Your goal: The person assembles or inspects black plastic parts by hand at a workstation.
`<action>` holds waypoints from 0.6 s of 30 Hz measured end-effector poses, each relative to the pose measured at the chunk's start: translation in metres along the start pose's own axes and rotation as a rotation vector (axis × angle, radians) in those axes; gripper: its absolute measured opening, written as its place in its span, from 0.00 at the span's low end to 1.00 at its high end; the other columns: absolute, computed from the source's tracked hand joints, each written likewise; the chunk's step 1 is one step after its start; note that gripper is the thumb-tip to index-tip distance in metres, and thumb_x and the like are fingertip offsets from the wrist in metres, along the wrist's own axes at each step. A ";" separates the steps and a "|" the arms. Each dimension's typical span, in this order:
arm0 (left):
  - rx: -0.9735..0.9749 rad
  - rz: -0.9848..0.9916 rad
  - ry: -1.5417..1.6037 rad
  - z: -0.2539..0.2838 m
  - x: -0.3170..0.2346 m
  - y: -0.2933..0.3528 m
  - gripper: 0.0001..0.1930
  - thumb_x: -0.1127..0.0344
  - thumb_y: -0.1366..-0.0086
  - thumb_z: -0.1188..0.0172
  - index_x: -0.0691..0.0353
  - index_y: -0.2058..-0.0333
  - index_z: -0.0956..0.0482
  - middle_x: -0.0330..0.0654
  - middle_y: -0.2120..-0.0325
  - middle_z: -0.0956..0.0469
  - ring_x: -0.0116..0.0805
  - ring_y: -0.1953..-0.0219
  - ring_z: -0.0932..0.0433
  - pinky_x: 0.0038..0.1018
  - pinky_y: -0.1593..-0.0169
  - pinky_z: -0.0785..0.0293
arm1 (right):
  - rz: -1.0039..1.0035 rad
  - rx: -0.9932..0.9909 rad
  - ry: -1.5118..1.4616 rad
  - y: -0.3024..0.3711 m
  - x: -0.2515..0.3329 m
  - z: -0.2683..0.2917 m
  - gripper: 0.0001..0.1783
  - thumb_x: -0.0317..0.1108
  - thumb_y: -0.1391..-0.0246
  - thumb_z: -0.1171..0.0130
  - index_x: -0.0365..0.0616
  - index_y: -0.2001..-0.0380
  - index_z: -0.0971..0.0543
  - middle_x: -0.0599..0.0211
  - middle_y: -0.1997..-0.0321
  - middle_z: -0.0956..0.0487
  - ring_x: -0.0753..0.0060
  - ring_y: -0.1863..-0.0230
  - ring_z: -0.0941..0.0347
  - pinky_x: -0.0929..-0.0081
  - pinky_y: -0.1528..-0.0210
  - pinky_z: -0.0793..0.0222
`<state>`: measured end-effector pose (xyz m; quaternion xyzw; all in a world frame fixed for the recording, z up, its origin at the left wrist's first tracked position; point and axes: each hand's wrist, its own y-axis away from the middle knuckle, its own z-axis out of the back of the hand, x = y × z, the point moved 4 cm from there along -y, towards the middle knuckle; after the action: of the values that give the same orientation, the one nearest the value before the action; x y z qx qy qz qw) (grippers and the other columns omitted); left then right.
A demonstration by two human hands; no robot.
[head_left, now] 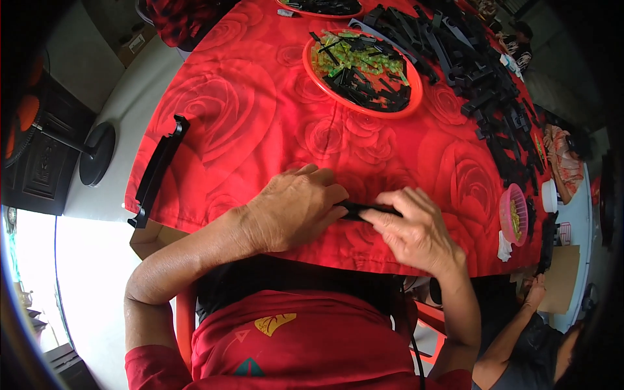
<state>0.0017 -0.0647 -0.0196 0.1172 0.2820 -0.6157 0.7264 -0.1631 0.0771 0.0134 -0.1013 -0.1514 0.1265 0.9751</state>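
Observation:
Both my hands meet over the near edge of the red rose-patterned tablecloth (214, 97). Between them lies a narrow black plastic strip (354, 209), mostly covered by my fingers. My left hand (292, 205) is closed around its left end, knuckles up. At the other end, my right hand (413, 227) pinches it between thumb and fingers. Beyond my hands stands a red-orange plate (416, 97) with small black pieces and yellow-green translucent bits. A long black plastic part (159, 170) with notched ends lies apart, along the table's left edge.
A heap of long black plastic parts (481, 71) spreads along the far right side. A pink basket (506, 218) holds yellowish bits at the right edge. Another plate (325, 8) sits at the far edge. A co-worker's arm (520, 318) is at lower right; a fan base (97, 154) stands left.

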 end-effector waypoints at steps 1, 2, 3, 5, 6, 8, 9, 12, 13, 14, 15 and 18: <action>0.003 -0.001 0.004 -0.001 -0.008 0.000 0.12 0.61 0.31 0.35 0.61 0.54 0.19 0.52 0.60 0.21 0.54 0.54 0.20 0.49 0.54 0.22 | 0.020 0.031 0.050 -0.002 -0.007 0.004 0.23 0.23 0.55 0.30 0.53 0.52 0.11 0.67 0.54 0.21 0.61 0.55 0.24 0.60 0.50 0.26; 0.021 0.124 0.078 0.001 -0.014 0.001 0.13 0.61 0.31 0.35 0.62 0.54 0.20 0.53 0.61 0.21 0.56 0.57 0.19 0.48 0.56 0.22 | 0.042 -0.027 0.084 -0.004 -0.012 0.005 0.24 0.23 0.55 0.30 0.56 0.52 0.11 0.66 0.51 0.20 0.60 0.50 0.25 0.59 0.45 0.30; 0.036 0.250 0.153 -0.001 -0.016 0.002 0.13 0.61 0.31 0.36 0.63 0.54 0.21 0.53 0.63 0.21 0.57 0.60 0.18 0.47 0.58 0.21 | 0.059 -0.096 0.137 -0.006 -0.017 0.008 0.26 0.22 0.57 0.31 0.58 0.52 0.11 0.65 0.45 0.20 0.58 0.45 0.25 0.59 0.42 0.31; -0.078 0.201 0.135 -0.015 -0.024 0.008 0.12 0.63 0.31 0.35 0.65 0.56 0.23 0.54 0.70 0.20 0.59 0.67 0.17 0.47 0.64 0.21 | 0.012 -0.251 0.198 -0.008 -0.016 0.010 0.28 0.20 0.58 0.33 0.58 0.52 0.11 0.64 0.40 0.20 0.55 0.41 0.26 0.59 0.39 0.32; -0.008 0.272 0.189 -0.023 -0.027 0.011 0.13 0.63 0.31 0.35 0.66 0.57 0.24 0.54 0.73 0.20 0.60 0.68 0.17 0.48 0.65 0.21 | -0.009 -0.283 0.212 -0.007 -0.015 0.011 0.30 0.19 0.60 0.34 0.57 0.52 0.11 0.64 0.37 0.21 0.55 0.40 0.26 0.58 0.38 0.34; 0.064 0.342 0.247 -0.033 -0.035 0.014 0.13 0.63 0.32 0.35 0.67 0.58 0.25 0.54 0.77 0.21 0.60 0.69 0.16 0.50 0.66 0.21 | -0.107 -0.331 0.160 -0.002 -0.015 0.013 0.24 0.19 0.58 0.34 0.49 0.55 0.11 0.64 0.47 0.18 0.57 0.45 0.24 0.63 0.45 0.29; 0.024 0.347 0.272 -0.034 -0.038 0.015 0.13 0.64 0.32 0.34 0.66 0.58 0.25 0.54 0.76 0.21 0.60 0.69 0.16 0.48 0.67 0.21 | -0.174 -0.343 0.076 0.001 -0.018 0.010 0.21 0.19 0.56 0.34 0.45 0.56 0.11 0.63 0.52 0.18 0.58 0.47 0.23 0.66 0.49 0.27; -0.053 0.354 0.324 -0.037 -0.044 0.020 0.13 0.65 0.33 0.32 0.65 0.57 0.25 0.55 0.75 0.21 0.59 0.70 0.16 0.46 0.69 0.20 | -0.170 -0.300 -0.159 -0.001 -0.015 -0.003 0.11 0.21 0.49 0.32 0.37 0.60 0.13 0.60 0.60 0.19 0.57 0.59 0.20 0.65 0.56 0.22; -0.145 0.250 0.315 -0.035 -0.048 0.021 0.16 0.65 0.34 0.31 0.66 0.53 0.25 0.54 0.69 0.22 0.56 0.68 0.16 0.44 0.69 0.20 | -0.171 -0.270 -0.163 0.000 -0.015 -0.006 0.11 0.21 0.49 0.31 0.36 0.61 0.13 0.60 0.60 0.19 0.56 0.59 0.20 0.65 0.56 0.21; -0.237 0.145 0.306 -0.031 -0.052 0.021 0.19 0.65 0.35 0.30 0.67 0.50 0.24 0.53 0.63 0.22 0.53 0.66 0.16 0.42 0.69 0.19 | -0.176 -0.237 -0.110 0.001 -0.015 -0.006 0.10 0.22 0.50 0.30 0.36 0.61 0.13 0.60 0.60 0.20 0.57 0.59 0.20 0.66 0.56 0.21; -0.237 0.148 0.308 -0.030 -0.050 0.024 0.19 0.65 0.35 0.30 0.67 0.50 0.24 0.53 0.63 0.22 0.53 0.66 0.16 0.42 0.69 0.19 | -0.177 -0.234 -0.112 0.000 -0.015 -0.006 0.10 0.22 0.50 0.30 0.36 0.61 0.13 0.60 0.60 0.20 0.57 0.59 0.20 0.66 0.56 0.21; -0.089 -0.085 0.113 -0.030 -0.055 0.029 0.28 0.58 0.34 0.29 0.70 0.42 0.26 0.51 0.54 0.28 0.48 0.58 0.19 0.38 0.67 0.18 | -0.194 -0.200 0.022 -0.003 -0.011 -0.001 0.11 0.27 0.50 0.29 0.36 0.62 0.13 0.60 0.60 0.21 0.59 0.60 0.21 0.65 0.59 0.22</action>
<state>0.0170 0.0023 -0.0186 0.1074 0.3543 -0.6252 0.6870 -0.1726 0.0709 0.0100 -0.1842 -0.1616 0.0147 0.9694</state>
